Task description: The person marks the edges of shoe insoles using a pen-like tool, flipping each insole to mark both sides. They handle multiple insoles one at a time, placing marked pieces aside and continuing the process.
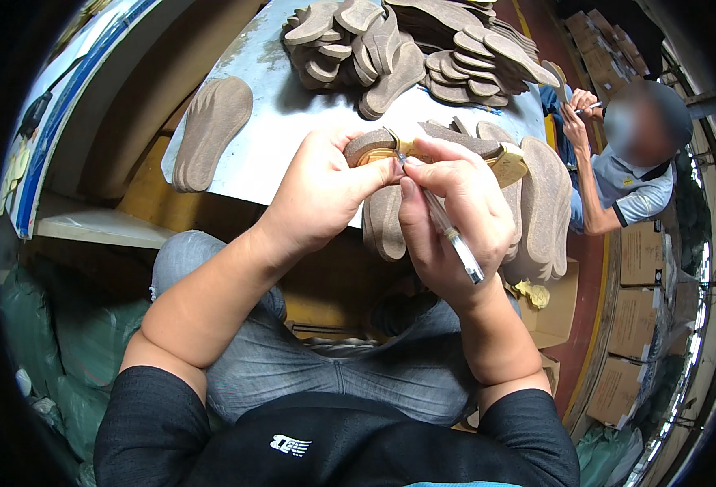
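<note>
My left hand point(321, 195) grips a brown shoe sole point(455, 144) together with a yellow template point(510, 165) lying on it, thumb pressed at its near edge. My right hand point(459, 215) holds a clear pen point(447, 231), its tip at the sole between the two thumbs. Both hands are over the front edge of the grey table point(285, 130). More brown soles hang under and beside my right hand point(546, 203).
A heap of brown soles point(406, 49) covers the far table. A small stack of soles point(212, 130) lies at the table's left edge. At the right another person point(617, 178) sits with a pen. Cardboard boxes point(638, 325) line the right side.
</note>
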{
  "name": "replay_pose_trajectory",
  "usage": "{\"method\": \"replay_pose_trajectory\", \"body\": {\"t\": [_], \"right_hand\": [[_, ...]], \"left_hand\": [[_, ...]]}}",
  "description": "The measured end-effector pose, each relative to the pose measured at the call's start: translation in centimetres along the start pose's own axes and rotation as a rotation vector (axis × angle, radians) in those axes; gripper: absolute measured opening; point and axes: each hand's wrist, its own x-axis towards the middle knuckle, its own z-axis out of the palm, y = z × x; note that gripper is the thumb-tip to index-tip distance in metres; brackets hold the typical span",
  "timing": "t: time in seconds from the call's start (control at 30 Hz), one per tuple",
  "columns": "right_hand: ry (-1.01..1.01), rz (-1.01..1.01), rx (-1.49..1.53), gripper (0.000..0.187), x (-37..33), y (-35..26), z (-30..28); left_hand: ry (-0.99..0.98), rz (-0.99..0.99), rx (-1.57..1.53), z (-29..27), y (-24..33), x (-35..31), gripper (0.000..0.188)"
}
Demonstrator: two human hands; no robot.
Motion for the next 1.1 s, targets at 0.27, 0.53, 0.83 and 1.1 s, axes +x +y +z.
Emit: {"method": "replay_pose_trajectory", "body": {"t": [0.27,0.53,0.83,1.1], "right_hand": [[-0.019,0.025,0.008,0.016,-0.1,-0.1,-0.1],[0.061,0.003,-0.140,0.026,-0.9,1.9,-1.7],[0.028,-0.010,-0.184,0.037,-0.9,2.1,-2.3],[-0.059,0.161,0.132,0.021,-2.5,0.6,2.1]], "left_hand": [[-0.013,-0.038,-0.036,-0.3,-0.1,0.1,0.020],[0.047,-0.201,-0.159,-0.8,0.7,0.5,0.030],[0.177,-0.279,-0.440,-2.4,0.3,1.2,0.032],[0.181,-0.219,-0.486,-2.1,-1.8,0.6,0.031]]}}
